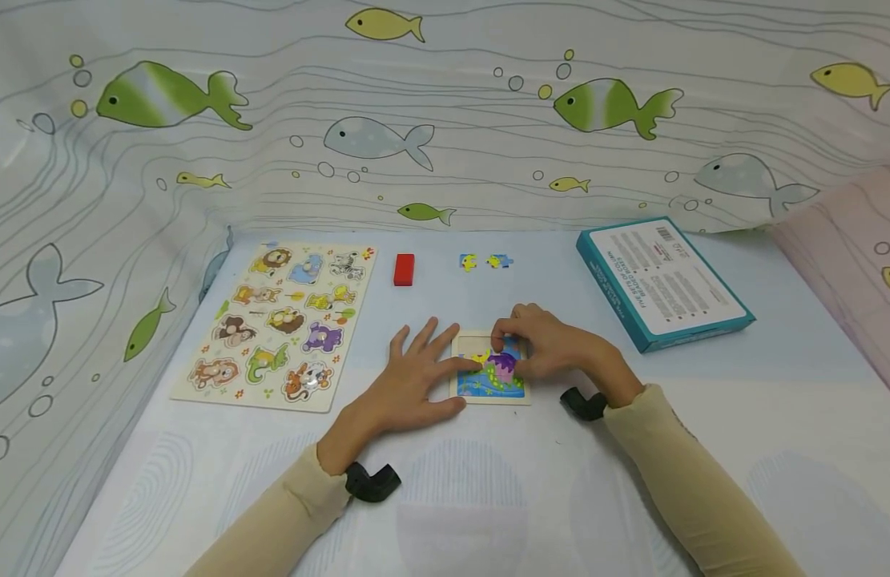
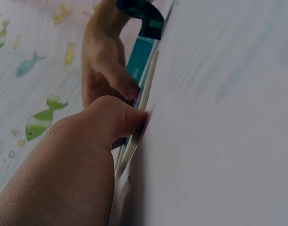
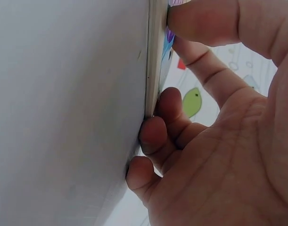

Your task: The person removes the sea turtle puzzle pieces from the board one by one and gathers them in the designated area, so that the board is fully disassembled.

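Observation:
A small square jigsaw puzzle (image 1: 488, 389) in a pale wooden frame lies between the hands, showing a purple and green picture on blue. Bare board shows at its upper left. The left hand (image 1: 410, 385) has its fingers spread; its index finger reaches onto the picture and its thumb touches the frame's near left side. Curled over the upper right part is the right hand (image 1: 549, 344), its thumb and index finger either side of a purple puzzle piece (image 1: 499, 365). In the right wrist view, the other fingertips (image 3: 153, 134) rest by the frame (image 3: 154, 70). Two loose puzzle pieces (image 1: 500, 261) lie beyond.
An animal puzzle board (image 1: 271, 328) lies at the left, with a red block (image 1: 404, 270) near its upper right corner. A teal and white box (image 1: 664, 280) sits at the back right. A fish-print sheet (image 1: 488, 168) rises behind the table.

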`<action>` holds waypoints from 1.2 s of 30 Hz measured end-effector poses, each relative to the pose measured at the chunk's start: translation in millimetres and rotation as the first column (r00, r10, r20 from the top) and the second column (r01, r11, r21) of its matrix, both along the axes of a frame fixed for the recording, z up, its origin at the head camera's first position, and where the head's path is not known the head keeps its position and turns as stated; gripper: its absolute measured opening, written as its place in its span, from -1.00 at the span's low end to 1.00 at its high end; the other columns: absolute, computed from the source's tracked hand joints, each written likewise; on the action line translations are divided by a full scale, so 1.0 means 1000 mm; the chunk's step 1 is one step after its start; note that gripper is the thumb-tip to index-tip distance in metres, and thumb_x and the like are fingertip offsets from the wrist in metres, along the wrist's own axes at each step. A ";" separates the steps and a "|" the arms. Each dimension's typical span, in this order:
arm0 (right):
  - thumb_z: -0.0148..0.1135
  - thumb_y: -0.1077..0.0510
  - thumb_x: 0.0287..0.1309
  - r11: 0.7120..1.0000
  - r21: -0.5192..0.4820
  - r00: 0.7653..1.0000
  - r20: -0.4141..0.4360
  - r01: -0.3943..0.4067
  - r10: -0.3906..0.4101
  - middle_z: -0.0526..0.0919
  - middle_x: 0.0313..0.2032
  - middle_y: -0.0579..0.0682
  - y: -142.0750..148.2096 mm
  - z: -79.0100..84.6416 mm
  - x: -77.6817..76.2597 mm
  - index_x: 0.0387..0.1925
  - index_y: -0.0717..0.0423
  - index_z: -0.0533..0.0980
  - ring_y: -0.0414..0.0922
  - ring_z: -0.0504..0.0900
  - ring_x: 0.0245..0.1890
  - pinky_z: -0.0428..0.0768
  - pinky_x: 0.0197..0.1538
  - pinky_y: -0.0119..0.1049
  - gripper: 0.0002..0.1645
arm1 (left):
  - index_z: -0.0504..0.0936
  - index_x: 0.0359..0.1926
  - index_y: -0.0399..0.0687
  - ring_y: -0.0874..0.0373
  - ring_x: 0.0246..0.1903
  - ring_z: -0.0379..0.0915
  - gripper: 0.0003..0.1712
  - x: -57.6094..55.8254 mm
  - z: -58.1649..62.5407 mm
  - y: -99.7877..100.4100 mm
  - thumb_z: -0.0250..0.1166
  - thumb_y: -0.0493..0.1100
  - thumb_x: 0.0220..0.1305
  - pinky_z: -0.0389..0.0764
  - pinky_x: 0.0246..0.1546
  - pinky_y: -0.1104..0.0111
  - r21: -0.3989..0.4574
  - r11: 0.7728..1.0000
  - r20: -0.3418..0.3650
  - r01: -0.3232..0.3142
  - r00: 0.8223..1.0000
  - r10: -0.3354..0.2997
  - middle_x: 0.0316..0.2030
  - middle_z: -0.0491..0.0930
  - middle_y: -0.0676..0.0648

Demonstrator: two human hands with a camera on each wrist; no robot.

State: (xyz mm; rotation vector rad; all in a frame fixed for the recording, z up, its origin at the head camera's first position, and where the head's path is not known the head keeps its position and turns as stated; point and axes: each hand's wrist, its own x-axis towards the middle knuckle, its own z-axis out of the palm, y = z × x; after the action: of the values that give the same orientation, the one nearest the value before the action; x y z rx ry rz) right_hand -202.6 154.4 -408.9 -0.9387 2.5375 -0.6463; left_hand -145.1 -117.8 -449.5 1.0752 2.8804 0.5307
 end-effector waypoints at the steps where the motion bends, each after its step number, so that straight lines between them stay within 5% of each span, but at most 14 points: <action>1: 0.35 0.19 -0.15 1.000 0.000 1.000 0.000 0.003 -0.003 0.44 -0.26 -0.04 0.000 0.000 0.000 -0.16 -0.19 0.58 -0.07 0.31 -0.17 0.29 -0.15 -0.22 -0.59 | 0.46 0.34 0.56 -0.23 0.62 -0.24 -0.42 0.000 0.000 0.000 0.15 0.33 0.31 -0.24 0.45 -0.34 0.001 1.000 -0.001 0.000 1.000 0.000 0.61 0.07 -0.08; 8: 0.39 0.20 -0.19 0.999 -0.043 1.000 -0.014 0.010 -0.011 0.42 -0.27 -0.03 0.001 -0.002 0.000 -0.31 -0.14 0.57 -0.04 0.29 -0.15 0.26 -0.11 -0.20 -0.69 | 0.46 0.35 0.56 -0.23 0.62 -0.24 -0.42 -0.001 0.001 0.000 0.15 0.32 0.31 -0.25 0.45 -0.34 0.003 1.000 -0.009 0.004 1.000 -0.004 0.61 0.07 -0.09; 24: 0.48 0.14 0.03 0.998 -0.061 0.998 0.048 -0.026 0.029 0.52 -0.17 -0.04 0.017 0.004 -0.002 0.02 -0.22 0.68 -0.08 0.37 -0.09 0.37 -0.05 -0.21 -0.54 | 0.45 0.36 0.56 -0.23 0.62 -0.25 -0.42 -0.001 0.002 0.000 0.15 0.33 0.32 -0.25 0.45 -0.34 -0.006 1.000 -0.001 0.004 1.000 -0.004 0.61 0.07 -0.08; 36: 0.57 0.07 -0.02 0.999 -0.040 0.996 0.084 -0.034 0.037 0.48 -0.18 -0.02 0.014 0.007 -0.001 0.01 -0.17 0.63 -0.05 0.34 -0.08 0.34 -0.06 -0.21 -0.50 | 0.51 0.33 0.52 -0.27 0.61 -0.20 -0.44 0.000 0.002 0.000 0.16 0.31 0.32 -0.20 0.43 -0.37 0.002 1.000 -0.007 0.003 1.000 -0.003 0.59 0.11 -0.13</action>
State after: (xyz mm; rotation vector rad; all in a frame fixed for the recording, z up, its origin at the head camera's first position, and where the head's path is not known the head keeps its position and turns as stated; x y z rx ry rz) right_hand -203.4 168.5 -401.9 -0.9461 2.4366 -0.7113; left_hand -144.7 -117.4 -447.4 1.0845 2.8845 0.5300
